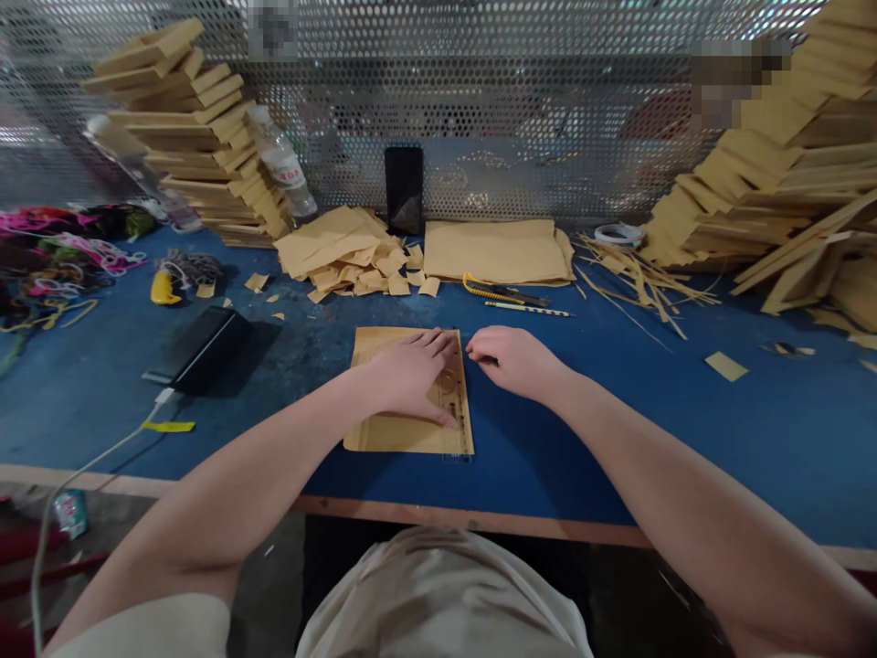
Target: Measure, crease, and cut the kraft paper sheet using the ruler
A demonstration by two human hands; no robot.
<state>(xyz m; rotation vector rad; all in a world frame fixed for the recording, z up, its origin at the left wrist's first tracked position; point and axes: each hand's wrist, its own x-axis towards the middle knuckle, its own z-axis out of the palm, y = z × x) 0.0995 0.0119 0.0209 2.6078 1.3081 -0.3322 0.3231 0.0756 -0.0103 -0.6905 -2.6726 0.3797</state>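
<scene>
A sheet of brown kraft paper, possibly an envelope, lies flat on the blue table in front of me. A clear plastic ruler rests along its right side. My left hand is spread flat over the paper and ruler, thumb and fingers apart, pressing them down. Just beyond the paper's right edge, my right hand is closed with fingertips pinched together. Something small and dark shows among its fingers, too hidden to name. Behind lie a yellow utility knife and a patterned pencil.
Paper scraps, a stack of kraft sheets and a phone stand along the mesh panel. Tall kraft stacks rise left and right. A black device with a white cable sits left. Thin paper strips lie right.
</scene>
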